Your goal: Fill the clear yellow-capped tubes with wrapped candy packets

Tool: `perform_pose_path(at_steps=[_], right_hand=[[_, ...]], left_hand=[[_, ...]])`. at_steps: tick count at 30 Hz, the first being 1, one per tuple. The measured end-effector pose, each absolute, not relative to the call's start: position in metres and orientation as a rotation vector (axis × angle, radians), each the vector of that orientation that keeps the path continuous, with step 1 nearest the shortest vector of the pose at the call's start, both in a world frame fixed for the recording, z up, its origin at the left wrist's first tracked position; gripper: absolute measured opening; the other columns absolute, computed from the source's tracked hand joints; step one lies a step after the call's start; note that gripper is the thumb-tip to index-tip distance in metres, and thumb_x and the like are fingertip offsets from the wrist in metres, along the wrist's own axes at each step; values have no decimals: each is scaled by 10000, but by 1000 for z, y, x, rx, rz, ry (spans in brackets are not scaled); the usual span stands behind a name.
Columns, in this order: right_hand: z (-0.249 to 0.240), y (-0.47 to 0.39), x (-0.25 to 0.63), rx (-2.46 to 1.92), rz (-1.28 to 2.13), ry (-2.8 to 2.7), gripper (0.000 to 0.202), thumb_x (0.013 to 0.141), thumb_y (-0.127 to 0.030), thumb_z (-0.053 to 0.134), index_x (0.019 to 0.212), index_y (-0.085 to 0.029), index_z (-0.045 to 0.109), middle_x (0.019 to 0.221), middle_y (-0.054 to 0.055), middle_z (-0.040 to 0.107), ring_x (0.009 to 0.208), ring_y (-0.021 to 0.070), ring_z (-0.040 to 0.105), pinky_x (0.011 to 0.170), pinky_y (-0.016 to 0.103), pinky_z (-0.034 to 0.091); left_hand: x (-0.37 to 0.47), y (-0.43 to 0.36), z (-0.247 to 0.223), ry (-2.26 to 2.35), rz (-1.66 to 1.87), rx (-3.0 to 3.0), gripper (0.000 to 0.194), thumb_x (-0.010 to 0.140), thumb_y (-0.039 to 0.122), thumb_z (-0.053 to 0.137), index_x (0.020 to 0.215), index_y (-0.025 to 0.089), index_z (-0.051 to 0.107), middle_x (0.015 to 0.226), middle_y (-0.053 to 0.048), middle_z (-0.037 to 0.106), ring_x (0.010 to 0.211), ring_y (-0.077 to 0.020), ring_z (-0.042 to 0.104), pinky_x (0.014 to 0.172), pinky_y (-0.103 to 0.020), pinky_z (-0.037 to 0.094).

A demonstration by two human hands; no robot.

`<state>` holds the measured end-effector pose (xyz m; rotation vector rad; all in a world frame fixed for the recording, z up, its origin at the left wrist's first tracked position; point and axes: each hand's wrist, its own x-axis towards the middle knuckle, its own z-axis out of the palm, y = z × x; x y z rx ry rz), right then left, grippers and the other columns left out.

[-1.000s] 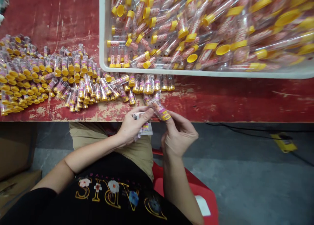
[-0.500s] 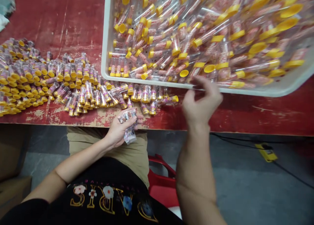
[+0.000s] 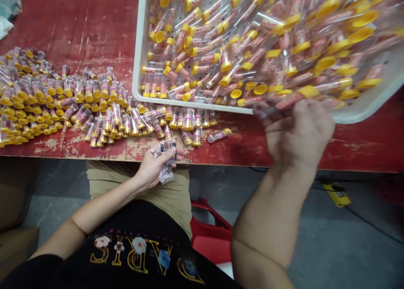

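Note:
My left hand point(image 3: 154, 163) is closed on a small bundle of printed plastic sleeves point(image 3: 166, 173), thumb on top, at the table's front edge. Over the near rim of the white tray point(image 3: 136, 62), my right hand point(image 3: 296, 133) has its fingers around a clear tube point(image 3: 289, 100) with a yellow cap; the hand is slightly blurred. Many similar yellow-capped tubes point(image 3: 205, 68) with pink-red print lie jumbled in the tray. Left of my right hand, a single tube in a purple printed sleeve point(image 3: 219, 135) lies on the table.
Purple-sleeved tubes point(image 3: 107, 120) are heaped along the left of the worn red table point(image 3: 78, 11). A crumpled plastic bag point(image 3: 9, 7) lies at the far left. Below are a red chair point(image 3: 211, 238), a yellow power strip point(image 3: 337, 194) with cables, and cardboard boxes point(image 3: 19, 247).
My right hand has moved right along the tray's rim and now grips a tube. The lone purple-sleeved tube has shifted slightly on the table. My left hand stays almost still.

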<state>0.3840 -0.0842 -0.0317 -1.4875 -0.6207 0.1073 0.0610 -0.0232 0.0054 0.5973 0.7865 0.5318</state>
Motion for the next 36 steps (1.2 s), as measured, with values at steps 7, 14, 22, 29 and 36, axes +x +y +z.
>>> perform_pose_path(at_steps=[7,14,22,29,36], right_hand=[[-57,-129,354,-1751,261,-780,192,750,-277,878,886,-220,755,945,66,709,819,140,635,796,301,544],[-42,-118,347,-1858,668,-929,248,656,-255,922,867,-229,794,1036,65,736,910,188,644,774,295,512],[-51,-144,313,-1599,1067,-615,507,803,-739,712,865,-237,678,661,-38,548,480,44,147,425,224,244],[-58,-142,304,-1403,1248,-470,384,838,-609,761,886,-235,686,816,-14,707,476,34,134,391,214,207],[-61,-123,312,-1423,1162,-335,548,617,-549,973,745,-223,552,576,-110,439,456,20,193,397,174,228]], left_hand=[[62,-26,1,849,479,576,434,675,355,967,926,111,711,878,-73,780,700,-100,664,598,-200,493],[68,-29,1,859,455,573,425,673,325,969,931,119,701,904,-93,795,703,-117,674,594,-214,473],[66,-31,-3,860,427,580,350,709,308,944,883,106,716,767,-58,751,695,-118,657,600,-219,470],[63,-32,-6,815,456,576,398,691,353,970,879,111,715,771,-46,750,699,-107,654,597,-208,475],[61,-31,-9,845,458,589,409,705,353,949,920,117,694,903,-94,788,732,-121,674,615,-230,480]])
